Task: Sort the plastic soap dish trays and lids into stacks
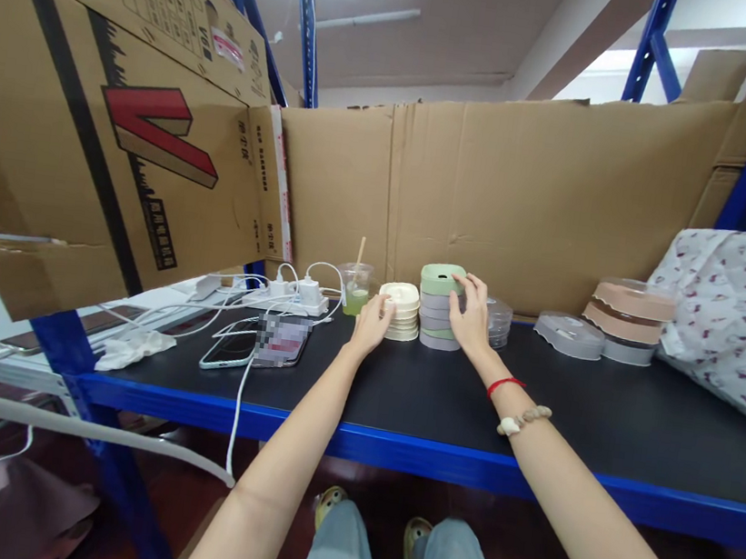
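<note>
The cream stack (402, 313) touches the left hand's (373, 318) loosely curved fingers.

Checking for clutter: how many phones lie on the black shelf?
2: one pale-edged phone at left, one dark-edged phone beside it, both in front of the power strip. None seems hidden.

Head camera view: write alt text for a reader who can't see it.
The left hand touches a cream stack and the right hand a taller green-and-grey stack on a black shelf; phones and white cables lie at left.
</note>
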Demonstrator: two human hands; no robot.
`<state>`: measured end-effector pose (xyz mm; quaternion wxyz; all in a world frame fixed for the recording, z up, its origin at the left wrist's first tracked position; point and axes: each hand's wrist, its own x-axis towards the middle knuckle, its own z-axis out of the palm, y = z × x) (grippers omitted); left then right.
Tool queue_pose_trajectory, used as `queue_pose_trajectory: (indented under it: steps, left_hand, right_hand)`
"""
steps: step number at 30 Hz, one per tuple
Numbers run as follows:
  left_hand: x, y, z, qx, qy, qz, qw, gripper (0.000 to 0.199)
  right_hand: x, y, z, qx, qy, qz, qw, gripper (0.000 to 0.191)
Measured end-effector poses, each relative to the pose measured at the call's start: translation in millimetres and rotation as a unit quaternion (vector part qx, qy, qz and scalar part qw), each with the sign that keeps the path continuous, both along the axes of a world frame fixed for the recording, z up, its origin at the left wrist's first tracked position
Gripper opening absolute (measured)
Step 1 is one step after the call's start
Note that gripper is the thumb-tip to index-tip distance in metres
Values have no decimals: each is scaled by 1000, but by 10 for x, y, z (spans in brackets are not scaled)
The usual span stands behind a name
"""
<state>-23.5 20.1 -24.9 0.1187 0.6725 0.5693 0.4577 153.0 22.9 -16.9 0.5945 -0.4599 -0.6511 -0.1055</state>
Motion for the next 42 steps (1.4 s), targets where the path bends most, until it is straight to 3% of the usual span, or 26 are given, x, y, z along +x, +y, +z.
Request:
queue_pose_trajectory:
  steps: [5, 10, 16, 21, 25, 29, 32, 35, 38, 42]
  left_hand:
    - [8, -16, -2, 21, -34, -1, 999, 43]
    - [16, -52, 29, 40, -44, 35, 998, 39]
    - [28, -98, 58, 50, -48, 61, 996, 31]
    - [68, -132, 68, 60, -44, 71, 995, 25]
    - [105, -142, 46, 68, -6, 57, 996, 27]
    - [121, -152, 36, 62, 10, 59, 996, 30]
    - [119, -158, 39, 55, 3, 73, 996, 30]
    - [113, -163, 37, 47, -6, 83, 995, 29]
    - [112, -177, 34, 41, -7, 85, 996, 26]
    - [114, -198, 40, 32, 1, 92, 995, 25]
  right_hand:
    - [-10, -15, 4, -5, 20, 0, 1000, 39]
    - [108, 8, 45, 12, 93, -26, 995, 39]
    - [355, -15, 63, -29, 167, -131, 977, 40]
    - [719, -47, -43, -98, 135, -235, 958, 48]
    - [1090, -36, -194, -196, 79, -299, 931, 49]
    - [1222, -83, -215, -255, 7, -349, 902, 49]
    - [1138, -167, -134, -242, -18, -358, 902, 48]
    - [1061, -214, -89, -232, 29, -364, 902, 57]
    - [1088, -179, -135, -262, 106, -349, 894, 69]
    - [1154, -97, -201, -277, 155, -313, 895, 70]
